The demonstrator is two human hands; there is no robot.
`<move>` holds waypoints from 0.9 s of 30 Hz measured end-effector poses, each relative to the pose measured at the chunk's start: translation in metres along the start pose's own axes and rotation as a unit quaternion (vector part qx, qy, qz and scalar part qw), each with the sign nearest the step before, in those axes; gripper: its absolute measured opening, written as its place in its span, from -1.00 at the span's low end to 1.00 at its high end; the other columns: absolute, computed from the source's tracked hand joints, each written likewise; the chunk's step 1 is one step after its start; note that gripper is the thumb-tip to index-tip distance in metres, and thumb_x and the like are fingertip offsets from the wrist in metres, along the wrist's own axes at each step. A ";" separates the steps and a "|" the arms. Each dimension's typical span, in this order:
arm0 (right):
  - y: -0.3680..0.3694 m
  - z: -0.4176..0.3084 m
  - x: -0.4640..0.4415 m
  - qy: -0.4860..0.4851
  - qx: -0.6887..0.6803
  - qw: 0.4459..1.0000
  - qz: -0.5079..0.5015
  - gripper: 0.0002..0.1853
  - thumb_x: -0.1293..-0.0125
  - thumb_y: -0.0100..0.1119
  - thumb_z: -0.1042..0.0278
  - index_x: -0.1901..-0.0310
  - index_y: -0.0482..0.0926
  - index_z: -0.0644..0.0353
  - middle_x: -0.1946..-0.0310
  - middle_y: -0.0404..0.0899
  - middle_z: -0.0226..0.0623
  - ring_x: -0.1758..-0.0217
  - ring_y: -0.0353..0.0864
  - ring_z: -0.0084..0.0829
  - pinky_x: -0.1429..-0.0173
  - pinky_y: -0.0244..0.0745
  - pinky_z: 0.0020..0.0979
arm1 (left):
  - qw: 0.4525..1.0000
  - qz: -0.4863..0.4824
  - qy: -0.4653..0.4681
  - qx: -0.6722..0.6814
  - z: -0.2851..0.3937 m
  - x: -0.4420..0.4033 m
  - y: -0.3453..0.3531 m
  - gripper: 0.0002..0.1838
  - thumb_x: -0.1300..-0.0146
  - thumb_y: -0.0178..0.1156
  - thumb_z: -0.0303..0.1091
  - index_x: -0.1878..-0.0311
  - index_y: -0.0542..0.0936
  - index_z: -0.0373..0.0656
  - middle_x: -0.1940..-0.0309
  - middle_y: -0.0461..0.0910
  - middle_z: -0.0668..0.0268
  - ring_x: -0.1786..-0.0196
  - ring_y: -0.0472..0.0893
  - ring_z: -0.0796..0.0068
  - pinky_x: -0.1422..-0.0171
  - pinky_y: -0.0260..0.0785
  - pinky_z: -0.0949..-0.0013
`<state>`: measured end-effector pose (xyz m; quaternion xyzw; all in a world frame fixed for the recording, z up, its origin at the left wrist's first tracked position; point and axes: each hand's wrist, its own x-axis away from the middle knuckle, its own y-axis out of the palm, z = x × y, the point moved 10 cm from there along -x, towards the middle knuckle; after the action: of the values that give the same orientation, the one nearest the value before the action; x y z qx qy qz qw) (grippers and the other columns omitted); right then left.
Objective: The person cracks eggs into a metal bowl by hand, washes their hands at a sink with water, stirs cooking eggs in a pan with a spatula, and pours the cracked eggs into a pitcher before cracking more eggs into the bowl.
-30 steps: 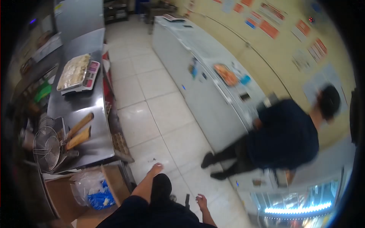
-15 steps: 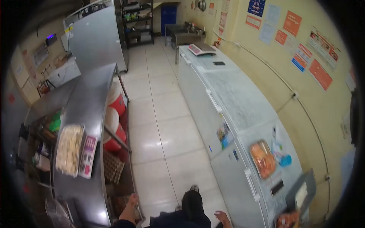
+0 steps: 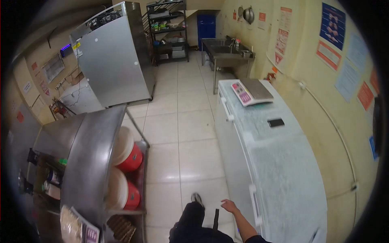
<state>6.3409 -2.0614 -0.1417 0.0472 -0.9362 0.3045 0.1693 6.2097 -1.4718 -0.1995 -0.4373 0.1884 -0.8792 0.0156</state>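
Note:
My right hand hangs beside the front of the white chest freezer, apart from it. Its fingers are loosely bent and apart, and nothing shows in them. My left hand is out of view. On the freezer top, farther ahead, sit a scale with a flat plate and a dark phone. A steel table runs along my left. Near its front edge are a plastic-wrapped pack of pale food and a second scale, both cut off by the view's edge.
Red tubs with white lids and egg trays stand under the steel table. The tiled aisle runs between table and freezer. Ahead are a large steel cabinet, a black shelf rack and a sink.
I have moved forward along the aisle, so the far scale and phone are closer. The tray of orange food on the freezer has left view, as has my left hand. My right hand is higher.

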 end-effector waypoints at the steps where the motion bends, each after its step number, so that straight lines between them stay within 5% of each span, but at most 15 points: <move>1: -0.025 -0.032 -0.060 0.016 0.001 1.000 0.007 -0.66 -0.22 0.32 0.25 -0.03 0.64 0.08 0.28 0.70 -0.26 0.24 0.66 -0.49 0.08 0.58 -0.41 | 1.000 0.001 0.001 -0.001 0.046 -0.035 0.012 -0.81 -0.35 0.18 -0.40 0.02 0.51 -0.19 0.33 0.56 0.29 0.35 0.54 0.44 0.24 0.42 0.34; 4: -0.075 -0.112 -0.202 -0.054 -0.097 0.994 0.020 -0.63 -0.25 0.32 0.23 -0.07 0.62 0.09 0.26 0.70 -0.30 0.22 0.66 -0.49 0.07 0.59 -0.40 | 1.000 0.016 0.001 -0.011 0.179 -0.126 0.024 -0.79 -0.36 0.18 -0.39 0.00 0.51 -0.20 0.30 0.58 0.28 0.31 0.55 0.44 0.19 0.42 0.35; 10: -0.176 -0.190 -0.411 -0.028 -0.106 0.994 -0.030 -0.58 -0.28 0.35 0.21 -0.15 0.58 0.11 0.21 0.68 -0.32 0.16 0.63 -0.55 -0.01 0.55 -0.46 | 0.995 0.049 0.086 -0.009 0.453 -0.293 0.015 -0.76 -0.37 0.17 -0.38 -0.04 0.52 -0.23 0.25 0.62 0.27 0.23 0.57 0.44 0.09 0.43 0.38; 12: -0.230 -0.231 -0.484 -0.003 -0.188 0.981 -0.046 -0.58 -0.28 0.34 0.25 -0.15 0.58 0.15 0.21 0.68 -0.34 0.17 0.62 -0.56 -0.02 0.54 -0.47 | 0.978 0.061 0.201 0.016 0.606 -0.364 0.023 -0.75 -0.37 0.17 -0.38 -0.06 0.53 -0.24 0.23 0.63 0.27 0.20 0.58 0.44 0.06 0.43 0.40; 13: -0.253 -0.248 -0.522 -0.006 -0.193 0.980 -0.042 -0.58 -0.28 0.34 0.25 -0.15 0.58 0.15 0.21 0.68 -0.34 0.17 0.62 -0.56 -0.02 0.54 -0.47 | 0.954 0.068 0.291 0.008 0.717 -0.377 0.033 -0.70 -0.36 0.11 -0.35 -0.13 0.49 -0.17 0.29 0.61 0.33 0.38 0.52 0.53 0.31 0.40 0.41; 15: -0.307 -0.264 -0.603 -0.008 -0.174 0.985 0.015 -0.59 -0.30 0.33 0.27 -0.15 0.58 0.17 0.20 0.68 -0.34 0.17 0.62 -0.56 -0.03 0.54 -0.47 | 0.934 0.037 0.352 0.053 0.886 -0.404 0.052 -0.73 -0.43 0.11 -0.32 -0.11 0.49 -0.22 0.17 0.64 0.27 0.16 0.58 0.51 0.04 0.42 0.44; 19: -0.382 -0.271 -0.792 -0.010 -0.237 0.971 0.037 -0.58 -0.30 0.34 0.25 -0.17 0.57 0.16 0.21 0.68 -0.36 0.17 0.62 -0.55 -0.03 0.53 -0.46 | 0.959 0.031 0.276 0.060 1.021 -0.507 0.078 -0.64 -0.48 0.03 -0.16 -0.21 0.45 -0.13 0.06 0.65 0.24 0.02 0.61 0.43 -0.02 0.45 0.37; 20: -0.403 -0.267 -0.852 -0.015 -0.242 0.970 0.036 -0.58 -0.30 0.34 0.25 -0.17 0.57 0.16 0.21 0.68 -0.36 0.17 0.62 -0.55 -0.03 0.53 -0.46 | 0.957 0.061 0.284 0.019 1.006 -0.566 0.075 -0.78 -0.36 0.05 -0.42 -0.02 0.54 -0.22 0.13 0.66 0.20 0.07 0.61 0.29 -0.01 0.44 0.33; 21: -0.424 -0.260 -0.913 -0.024 -0.239 0.970 0.038 -0.57 -0.30 0.35 0.24 -0.17 0.57 0.16 0.21 0.68 -0.36 0.16 0.62 -0.55 -0.03 0.53 -0.46 | 0.757 0.099 0.562 -0.319 1.023 -0.575 0.096 -0.80 -0.29 0.05 -0.44 0.08 0.59 -0.20 0.23 0.66 0.20 0.07 0.62 0.16 -0.01 0.45 0.26; 22: -0.430 -0.265 -0.958 -0.025 -0.243 0.969 0.035 -0.56 -0.30 0.36 0.24 -0.17 0.57 0.16 0.21 0.67 -0.36 0.15 0.61 -0.55 -0.03 0.53 -0.46 | 0.871 0.052 0.414 -0.260 1.024 -0.605 0.089 -0.80 -0.30 0.05 -0.44 0.07 0.58 -0.20 0.23 0.65 0.20 0.08 0.61 0.18 -0.01 0.45 0.27; 23: -0.453 -0.283 -1.000 -0.006 -0.225 0.974 0.037 -0.56 -0.30 0.35 0.25 -0.18 0.56 0.16 0.20 0.67 -0.36 0.15 0.61 -0.56 -0.02 0.53 -0.46 | 0.979 0.012 0.173 -0.111 1.020 -0.639 0.091 -0.80 -0.31 0.05 -0.43 0.06 0.57 -0.20 0.24 0.65 0.20 0.08 0.61 0.20 0.00 0.45 0.27; 27: -0.606 -0.382 -1.179 -0.050 -0.218 0.971 0.088 -0.55 -0.31 0.35 0.27 -0.20 0.54 0.15 0.17 0.65 -0.36 0.13 0.60 -0.55 -0.01 0.53 -0.45 | 0.997 -0.008 0.038 -0.072 1.123 -0.716 0.114 -0.79 -0.34 0.04 -0.42 0.01 0.53 -0.19 0.24 0.64 0.22 0.11 0.59 0.26 0.02 0.44 0.30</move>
<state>7.6729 -2.3459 0.0755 -0.0585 -0.9877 0.1042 0.1007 7.5066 -1.7968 -0.1713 -0.4048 0.2478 -0.8797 -0.0303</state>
